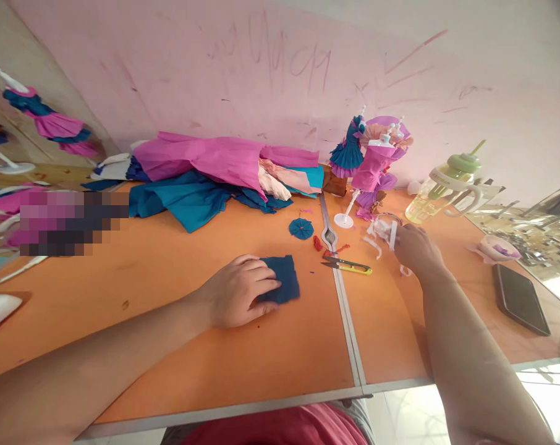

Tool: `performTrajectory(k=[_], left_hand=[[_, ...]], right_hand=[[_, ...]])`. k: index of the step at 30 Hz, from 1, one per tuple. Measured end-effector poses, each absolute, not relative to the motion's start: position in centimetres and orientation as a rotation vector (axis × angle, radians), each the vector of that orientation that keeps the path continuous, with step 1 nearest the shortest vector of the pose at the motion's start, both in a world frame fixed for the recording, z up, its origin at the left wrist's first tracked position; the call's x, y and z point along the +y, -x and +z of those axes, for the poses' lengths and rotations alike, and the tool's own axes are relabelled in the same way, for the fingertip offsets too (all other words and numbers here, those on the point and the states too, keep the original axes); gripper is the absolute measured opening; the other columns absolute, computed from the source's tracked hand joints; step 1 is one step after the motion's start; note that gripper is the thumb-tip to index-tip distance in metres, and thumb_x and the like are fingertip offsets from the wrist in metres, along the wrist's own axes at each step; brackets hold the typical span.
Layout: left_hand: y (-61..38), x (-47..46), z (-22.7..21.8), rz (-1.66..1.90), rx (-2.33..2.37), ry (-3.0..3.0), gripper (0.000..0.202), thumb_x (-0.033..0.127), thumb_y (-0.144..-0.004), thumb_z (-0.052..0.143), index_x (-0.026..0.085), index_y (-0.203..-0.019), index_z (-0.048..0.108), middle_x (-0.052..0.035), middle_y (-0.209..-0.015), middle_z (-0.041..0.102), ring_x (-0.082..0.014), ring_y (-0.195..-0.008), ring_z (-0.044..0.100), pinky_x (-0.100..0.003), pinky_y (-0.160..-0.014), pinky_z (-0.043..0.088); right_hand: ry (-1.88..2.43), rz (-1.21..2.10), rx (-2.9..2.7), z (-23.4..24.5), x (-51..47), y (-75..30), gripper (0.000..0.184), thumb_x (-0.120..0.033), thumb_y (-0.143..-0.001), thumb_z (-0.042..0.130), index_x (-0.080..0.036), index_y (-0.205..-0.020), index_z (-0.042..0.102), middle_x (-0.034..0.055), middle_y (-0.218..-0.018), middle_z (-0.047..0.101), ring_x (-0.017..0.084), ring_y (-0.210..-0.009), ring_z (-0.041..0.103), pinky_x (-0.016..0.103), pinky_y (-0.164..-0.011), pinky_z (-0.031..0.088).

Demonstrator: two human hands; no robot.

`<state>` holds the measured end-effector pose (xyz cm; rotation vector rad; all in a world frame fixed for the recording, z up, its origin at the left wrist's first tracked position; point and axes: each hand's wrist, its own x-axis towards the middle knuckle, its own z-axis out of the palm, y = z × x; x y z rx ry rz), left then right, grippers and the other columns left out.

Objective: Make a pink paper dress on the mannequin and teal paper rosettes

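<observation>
Scrawl (274, 52) marks wall (169, 93); left hand (240, 290) touches cloth (287, 278).

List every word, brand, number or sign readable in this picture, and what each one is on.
No text can be read with certainty.
Pink wall: large looping handwriting, letter-like but too scrawled to quote; a tick-like stroke to its right.
Drink bottle: small marking on its pale band, too small and blurred to read.
Phone: dark screen, no legible text.
</observation>
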<state>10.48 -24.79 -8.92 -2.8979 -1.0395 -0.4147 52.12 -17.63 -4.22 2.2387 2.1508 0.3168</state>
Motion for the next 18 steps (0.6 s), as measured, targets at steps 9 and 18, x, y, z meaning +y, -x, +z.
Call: performTrajectory(k=[9,18], left_hand=[[-9.8,-23.7,-9.2,-0.621,-1.339,2.513,0.056,0.043,-0.090,0.055,0.017,-0.140,0.048,-0.0180,-0.126,0.059,-0.0352,-0.117,0.053,-0.054,-0.103,0.036],[-11.6,-25.9,-8.9,-0.659,-1.087,2.947,0.016,0.029,-0.097,0.052,0.025,-0.105,0.066,-0.0030,-0.103,0.072,-0.0221,-0.106,0.062,-0.042,-0.097,0.036]], right_hand=[[-1.555,0.362,3.058,-4.1,-21.0,-44.0,0.026,-0.018,-0.097,0.038,-0.020,-0.113,0.058,0.0102,-0.106,0.066,0.022,-0.096,0.061,0.032,-0.079,0.045],[-0.758,-0.128,3.515,-7.3,-23.0,-39.2,0.028,-0.012,-0.097,0.037,-0.022,-0.112,0.059,0.0072,-0.118,0.068,0.017,-0.103,0.064,0.032,-0.087,0.052]])
